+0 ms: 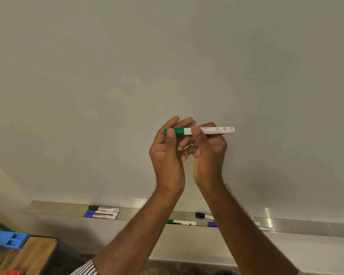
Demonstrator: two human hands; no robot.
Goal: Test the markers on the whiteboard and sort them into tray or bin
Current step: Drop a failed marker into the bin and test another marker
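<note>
Two bare hands are raised in front of a blank whiteboard [167,56], holding one green marker [205,130] level between them. The left hand [167,149] has its thumb and curled fingers [170,133] wrapped round the green cap [177,131] at the marker's left end. The right hand [209,149] grips the white barrel just beside it, thumb on the front, fingers curled behind. The two hands almost touch. The step in hand looks like uncapping before the test stroke. To do it well, the right hand should hold the barrel steady while the left pulls the cap straight off along the marker's line, without twisting sideways, and keeps the cap for refitting. The board above and around the hands is bare, so nothing blocks a test line. Below, the tray [48,208] runs along the board's lower edge. On its left part lie three markers side by side: one black [103,208] and two blue [100,214]. Further right lie a green one [181,222], a black one [204,216] and a blue one [212,224], partly hidden by the forearms. At lower left stands a wooden surface [36,253] with a blue plastic object [8,240] at its edge and something red [14,272] near the frame's bottom. No bin can be clearly made out.
</note>
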